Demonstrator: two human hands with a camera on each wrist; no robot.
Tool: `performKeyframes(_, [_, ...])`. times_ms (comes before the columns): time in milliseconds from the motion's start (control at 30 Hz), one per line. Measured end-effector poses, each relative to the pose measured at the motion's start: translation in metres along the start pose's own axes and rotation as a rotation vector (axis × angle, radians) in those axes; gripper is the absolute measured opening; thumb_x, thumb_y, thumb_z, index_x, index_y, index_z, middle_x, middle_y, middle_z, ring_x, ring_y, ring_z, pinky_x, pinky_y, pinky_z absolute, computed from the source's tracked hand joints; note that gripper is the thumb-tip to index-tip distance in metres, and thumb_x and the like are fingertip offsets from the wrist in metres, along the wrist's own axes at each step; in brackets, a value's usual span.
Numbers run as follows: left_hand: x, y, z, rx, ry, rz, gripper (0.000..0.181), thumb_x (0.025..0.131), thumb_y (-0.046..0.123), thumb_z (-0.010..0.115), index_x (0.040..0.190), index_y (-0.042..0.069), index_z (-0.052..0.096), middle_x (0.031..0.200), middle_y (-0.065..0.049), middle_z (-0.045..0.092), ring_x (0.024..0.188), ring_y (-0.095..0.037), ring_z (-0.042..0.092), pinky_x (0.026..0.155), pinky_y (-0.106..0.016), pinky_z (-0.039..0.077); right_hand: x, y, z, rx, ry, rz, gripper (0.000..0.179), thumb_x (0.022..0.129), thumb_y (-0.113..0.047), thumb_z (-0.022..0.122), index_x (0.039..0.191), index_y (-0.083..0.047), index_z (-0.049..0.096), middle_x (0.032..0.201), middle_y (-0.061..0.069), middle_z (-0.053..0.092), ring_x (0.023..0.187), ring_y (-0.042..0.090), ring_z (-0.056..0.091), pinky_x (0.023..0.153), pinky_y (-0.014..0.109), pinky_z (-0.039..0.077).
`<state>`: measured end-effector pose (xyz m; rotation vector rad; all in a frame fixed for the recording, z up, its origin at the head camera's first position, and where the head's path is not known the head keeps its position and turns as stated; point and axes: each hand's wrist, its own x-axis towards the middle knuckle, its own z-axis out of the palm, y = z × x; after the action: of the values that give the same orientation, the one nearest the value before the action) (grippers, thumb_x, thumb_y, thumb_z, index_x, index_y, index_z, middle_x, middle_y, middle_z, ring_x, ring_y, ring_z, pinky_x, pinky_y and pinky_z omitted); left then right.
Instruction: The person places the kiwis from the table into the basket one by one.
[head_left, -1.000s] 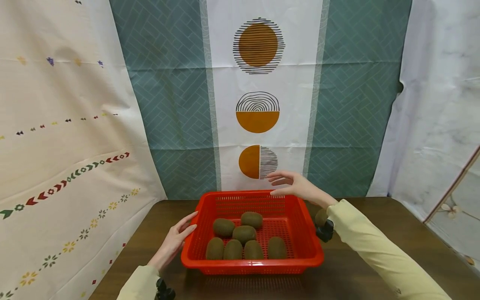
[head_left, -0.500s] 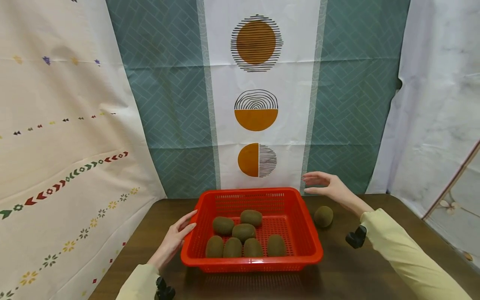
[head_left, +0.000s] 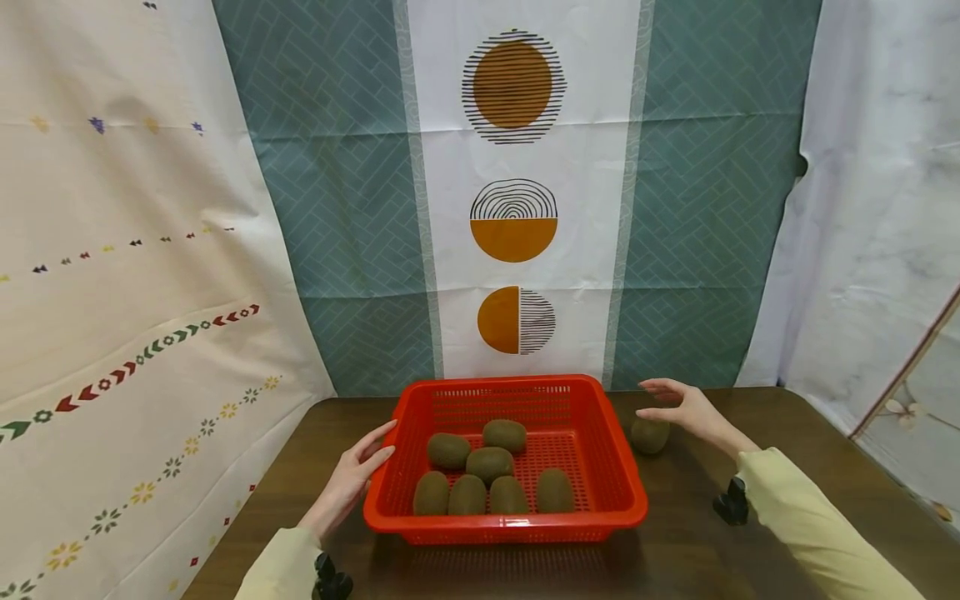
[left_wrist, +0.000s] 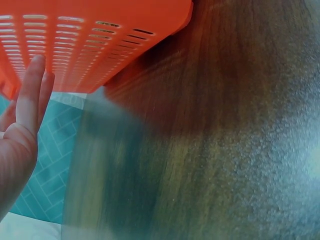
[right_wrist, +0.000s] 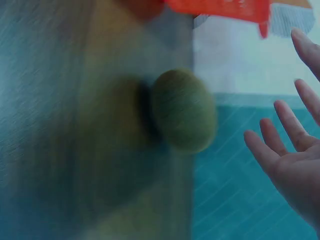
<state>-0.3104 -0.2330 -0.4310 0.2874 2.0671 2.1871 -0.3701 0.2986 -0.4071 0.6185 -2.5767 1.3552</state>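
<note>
A red plastic basket [head_left: 504, 525] with slotted walls stands mid-table in the head view, several brown kiwis [head_left: 489, 464] lying in it. At its left side my left hand [head_left: 351, 477] touches the rim with extended fingers. The left wrist view shows that hand [left_wrist: 22, 130] with its fingers along the slotted wall. One more kiwi [head_left: 649, 436] sits on the table right of the basket. Just above it hovers my right hand [head_left: 693, 412], fingers spread and holding nothing. In the right wrist view a gap separates that hand [right_wrist: 295, 155] from the kiwi [right_wrist: 184, 111].
The dark wooden table [head_left: 750, 467] extends on both sides of the basket. A green and white patterned cloth [head_left: 352, 208] hangs behind it. Other cloths hang at left and right.
My right hand has moved right from above the basket's rim, then down over the lone kiwi. The left hand and the basket stay put.
</note>
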Motion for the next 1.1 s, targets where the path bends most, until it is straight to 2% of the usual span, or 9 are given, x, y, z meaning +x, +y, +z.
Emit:
performKeyframes(167, [-0.004,0.009,0.004,0.013,-0.011,-0.012,0.053,0.091,0.016,0.055,0.140,0.009,0.033,0.128,-0.025,0.042,0.104,-0.039,0.052,0.078,-0.045,0.047,-0.006,0.021,0.004,-0.019,0.034,0.028,0.058,0.079,-0.021,0.071,0.125,0.005,0.046,0.122,0.024,0.047,0.108,0.044,0.040,0.082,0.054,0.040])
performKeyframes(333, [-0.006,0.011,0.005,0.024,-0.005,-0.014,0.053,0.091,0.016,0.055,0.139,0.009,0.034,0.128,-0.025,0.042,0.104,-0.039,0.052,0.077,-0.045,0.047,-0.009,0.034,0.010,-0.026,0.022,0.052,0.064,0.077,-0.021,0.073,0.126,0.008,0.043,0.125,0.031,0.039,0.111,0.048,0.035,0.085,0.059,0.034])
performKeyframes(567, [-0.007,0.011,0.006,0.018,-0.008,-0.014,0.054,0.091,0.017,0.055,0.140,0.009,0.033,0.129,-0.025,0.042,0.105,-0.039,0.051,0.078,-0.045,0.047,-0.014,0.047,0.020,-0.065,0.036,0.096,0.071,0.073,-0.022,0.075,0.123,0.014,0.039,0.122,0.035,0.037,0.105,0.048,0.041,0.082,0.057,0.038])
performKeyframes(800, [-0.007,0.011,0.006,0.017,-0.010,-0.013,0.054,0.091,0.017,0.056,0.139,0.009,0.034,0.129,-0.025,0.042,0.105,-0.040,0.051,0.077,-0.045,0.047,-0.012,0.053,0.026,-0.057,0.030,0.175,0.082,0.071,-0.025,0.077,0.126,0.016,0.032,0.123,0.037,0.035,0.107,0.046,0.039,0.088,0.056,0.035])
performKeyframes(1000, [-0.005,0.008,0.005,0.012,-0.005,-0.006,0.054,0.091,0.016,0.056,0.139,0.008,0.034,0.129,-0.026,0.042,0.105,-0.041,0.051,0.077,-0.046,0.047,-0.009,0.054,0.029,-0.100,0.026,0.169,0.080,0.070,-0.025,0.078,0.123,0.018,0.036,0.118,0.035,0.041,0.101,0.042,0.044,0.085,0.054,0.038])
performKeyframes(1100, [0.000,0.000,0.001,0.008,0.009,0.008,0.052,0.091,0.017,0.056,0.138,0.011,0.036,0.128,-0.024,0.043,0.104,-0.039,0.052,0.077,-0.045,0.047,-0.009,0.056,0.029,-0.125,0.028,0.158,0.078,0.070,-0.025,0.079,0.122,0.017,0.039,0.114,0.032,0.046,0.097,0.040,0.047,0.082,0.052,0.040])
